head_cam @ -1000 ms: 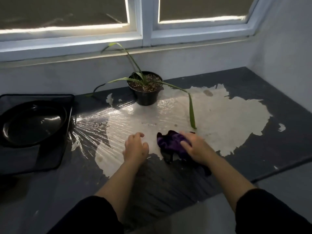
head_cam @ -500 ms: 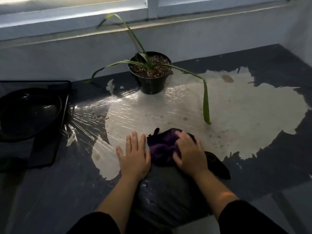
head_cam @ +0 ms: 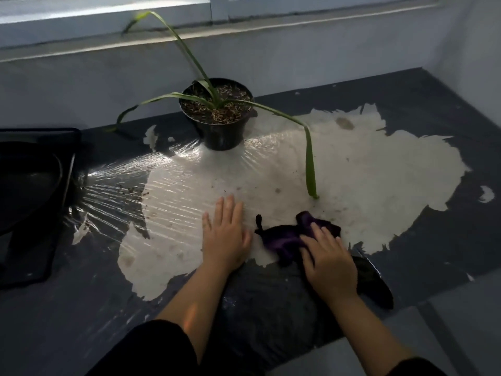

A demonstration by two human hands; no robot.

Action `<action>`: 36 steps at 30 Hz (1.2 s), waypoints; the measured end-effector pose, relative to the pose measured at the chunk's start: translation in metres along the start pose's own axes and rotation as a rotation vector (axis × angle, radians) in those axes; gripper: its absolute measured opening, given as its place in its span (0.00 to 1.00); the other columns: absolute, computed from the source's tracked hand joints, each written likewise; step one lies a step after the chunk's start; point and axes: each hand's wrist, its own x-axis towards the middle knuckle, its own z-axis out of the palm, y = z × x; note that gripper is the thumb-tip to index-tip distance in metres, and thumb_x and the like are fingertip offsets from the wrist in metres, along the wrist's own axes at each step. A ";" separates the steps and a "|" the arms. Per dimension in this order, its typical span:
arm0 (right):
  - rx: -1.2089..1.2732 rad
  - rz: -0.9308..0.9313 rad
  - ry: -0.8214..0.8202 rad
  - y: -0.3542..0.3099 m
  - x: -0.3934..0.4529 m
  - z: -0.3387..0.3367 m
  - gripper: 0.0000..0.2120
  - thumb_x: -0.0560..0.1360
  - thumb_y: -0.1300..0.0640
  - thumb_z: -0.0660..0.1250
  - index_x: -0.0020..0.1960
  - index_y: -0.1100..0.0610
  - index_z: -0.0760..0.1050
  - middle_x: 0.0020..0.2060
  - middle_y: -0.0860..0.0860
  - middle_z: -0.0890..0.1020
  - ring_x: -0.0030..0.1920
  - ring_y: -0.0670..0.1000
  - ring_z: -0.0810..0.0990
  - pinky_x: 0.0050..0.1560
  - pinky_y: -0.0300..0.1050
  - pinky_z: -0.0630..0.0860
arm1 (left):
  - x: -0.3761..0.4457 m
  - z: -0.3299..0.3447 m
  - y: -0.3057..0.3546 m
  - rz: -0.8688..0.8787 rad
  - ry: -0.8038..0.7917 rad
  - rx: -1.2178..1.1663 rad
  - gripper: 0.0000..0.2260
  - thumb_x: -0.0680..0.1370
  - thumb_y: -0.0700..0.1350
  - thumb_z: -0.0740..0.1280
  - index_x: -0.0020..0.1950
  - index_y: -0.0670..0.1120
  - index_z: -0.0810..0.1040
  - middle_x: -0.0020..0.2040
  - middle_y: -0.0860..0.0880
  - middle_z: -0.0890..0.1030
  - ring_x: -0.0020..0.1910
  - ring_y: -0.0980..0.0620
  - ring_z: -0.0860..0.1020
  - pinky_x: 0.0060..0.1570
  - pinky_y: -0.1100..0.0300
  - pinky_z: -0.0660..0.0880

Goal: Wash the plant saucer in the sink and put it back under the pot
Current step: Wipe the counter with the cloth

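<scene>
Desk point(head_cam: 423, 109) surface: dark, with a pale worn patch under clear film point(head_cam: 168, 185), below a window sill. Black saucer point(head_cam: 29, 185) lies at frame left; pot point(head_cam: 220, 128) upper centre. Left hand point(head_cam: 225, 234) presses flat, fingers straight; right hand point(head_cam: 329, 263) fingers press a purple cloth point(head_cam: 284, 237).

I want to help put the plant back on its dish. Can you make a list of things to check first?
1. Pot standing upright: ok.
2. Saucer already under the pot: not ok; the pot sits straight on the plastic wrap.
3. Spot in front of the pot wiped: not ok; dirt specks remain, and the right hand presses a purple cloth there.
4. Left hand free to lift: ok; it lies flat, holding nothing.
5. Saucer clean and ready: cannot tell; a dark round dish at the left edge is too dim to judge.
6. Long drooping leaf out of the way: not ok.
</scene>
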 end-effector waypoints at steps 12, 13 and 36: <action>-0.052 -0.036 0.065 0.040 -0.026 -0.023 0.25 0.67 0.43 0.58 0.64 0.46 0.68 0.70 0.51 0.68 0.70 0.56 0.64 0.63 0.73 0.49 | 0.012 0.019 0.007 0.033 -0.023 0.002 0.32 0.77 0.61 0.40 0.77 0.47 0.40 0.77 0.49 0.37 0.76 0.49 0.37 0.72 0.45 0.37; 0.003 0.125 0.115 0.033 -0.033 -0.027 0.29 0.68 0.40 0.57 0.66 0.48 0.66 0.71 0.54 0.65 0.70 0.58 0.62 0.64 0.71 0.51 | 0.012 0.019 0.006 0.037 -0.017 -0.004 0.34 0.75 0.62 0.37 0.77 0.47 0.40 0.77 0.49 0.37 0.76 0.49 0.37 0.72 0.45 0.37; 0.066 0.560 -0.114 0.015 0.041 -0.002 0.44 0.76 0.37 0.54 0.75 0.62 0.36 0.76 0.57 0.42 0.76 0.54 0.41 0.73 0.55 0.39 | 0.014 0.025 0.005 0.053 0.049 -0.005 0.36 0.71 0.63 0.33 0.76 0.48 0.38 0.77 0.50 0.37 0.74 0.52 0.35 0.71 0.47 0.36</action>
